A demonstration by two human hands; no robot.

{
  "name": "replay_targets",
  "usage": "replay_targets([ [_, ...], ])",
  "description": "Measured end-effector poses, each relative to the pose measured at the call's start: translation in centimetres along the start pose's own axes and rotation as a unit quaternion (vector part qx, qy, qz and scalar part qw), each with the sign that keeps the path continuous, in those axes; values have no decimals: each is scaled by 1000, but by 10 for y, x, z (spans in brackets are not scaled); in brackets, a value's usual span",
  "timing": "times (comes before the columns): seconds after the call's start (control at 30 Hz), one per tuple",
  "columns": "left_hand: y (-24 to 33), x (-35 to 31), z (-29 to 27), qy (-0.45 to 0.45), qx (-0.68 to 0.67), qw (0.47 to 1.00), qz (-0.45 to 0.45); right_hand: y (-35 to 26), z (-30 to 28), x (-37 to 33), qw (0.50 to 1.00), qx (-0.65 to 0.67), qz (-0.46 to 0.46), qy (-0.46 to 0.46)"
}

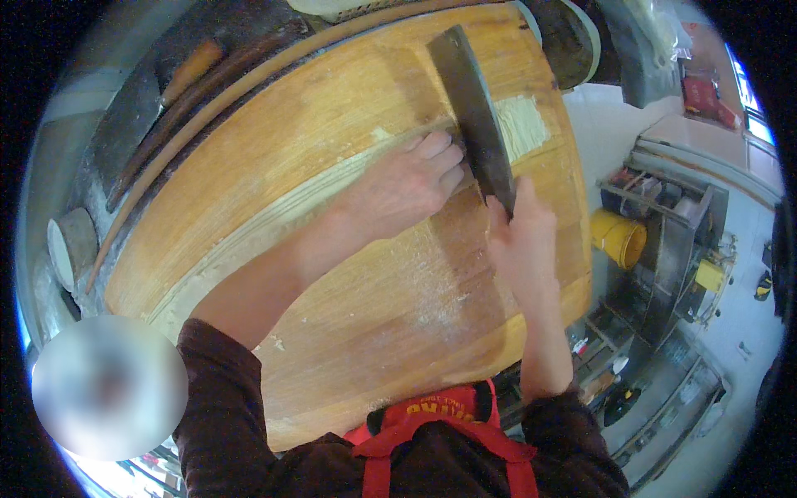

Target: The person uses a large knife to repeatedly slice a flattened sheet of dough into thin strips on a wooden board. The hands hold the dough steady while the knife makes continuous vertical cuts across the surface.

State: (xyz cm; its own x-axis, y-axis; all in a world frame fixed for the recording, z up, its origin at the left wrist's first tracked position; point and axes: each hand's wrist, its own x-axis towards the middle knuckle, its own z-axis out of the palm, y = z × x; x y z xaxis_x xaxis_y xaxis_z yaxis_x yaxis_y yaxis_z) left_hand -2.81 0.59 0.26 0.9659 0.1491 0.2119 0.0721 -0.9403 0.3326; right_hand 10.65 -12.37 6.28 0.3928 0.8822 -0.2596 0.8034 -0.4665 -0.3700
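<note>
A long strip of pale, layered dough runs across the wooden board from the near left toward the far right. Over its right end, my left hand presses down with curled fingers, knuckles close beside the blade. My right hand is closed round the handle of a large rectangular cleaver, whose blade crosses the strip's line. Just right of the blade lies a flat bunch of thin cut noodles. The blade hides where dough and noodles meet.
A long wooden rolling pin lies along the board's far left edge. Beyond it is a tool with a wooden handle. A round tub stands at the left. Flour dusts the board. A yellow bucket sits by metal shelving at the right.
</note>
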Motion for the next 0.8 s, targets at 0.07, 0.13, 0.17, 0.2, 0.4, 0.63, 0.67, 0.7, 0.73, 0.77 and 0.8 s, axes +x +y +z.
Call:
replay_targets([
  [0.07, 0, -2, 3, 31, -6, 999, 0, -1, -1, -10, 1000, 7, -13, 7],
  [0.13, -1, -5, 9, 89, -3, 996, 3, -9, -3, -18, 1000, -5, -26, 13],
  [0.17, -2, -5, 10, 84, -1, 996, 6, -9, -5, -20, 1000, -11, -14, 2],
  [0.2, -3, -5, 10, 79, 0, 997, 8, -9, -8, -22, 1000, -16, -2, -10],
  [0.4, -2, -3, 4, 45, -5, 999, 12, -17, -4, -5, 999, -28, 21, -22],
  [0.63, -1, -4, 1, 11, -10, 1000, -5, -5, -3, -5, 1000, 24, -1, -10],
  [0.67, -1, -6, 4, 42, -13, 999, -1, -8, -3, -10, 1000, 12, 3, -10],
  [0.7, -3, -6, 9, 72, -16, 997, 3, -12, -4, -15, 1000, -1, 7, -10],
  [0.73, -3, -7, 11, 103, -19, 995, 7, -15, -4, -19, 1000, -14, 12, -10],
  [0.77, -3, -7, 9, 82, -10, 997, 8, -13, -4, -22, 1000, -17, 12, -20],
  [0.8, -3, -7, 5, 61, -1, 998, 8, -10, -5, -25, 999, -21, 12, -30],
])
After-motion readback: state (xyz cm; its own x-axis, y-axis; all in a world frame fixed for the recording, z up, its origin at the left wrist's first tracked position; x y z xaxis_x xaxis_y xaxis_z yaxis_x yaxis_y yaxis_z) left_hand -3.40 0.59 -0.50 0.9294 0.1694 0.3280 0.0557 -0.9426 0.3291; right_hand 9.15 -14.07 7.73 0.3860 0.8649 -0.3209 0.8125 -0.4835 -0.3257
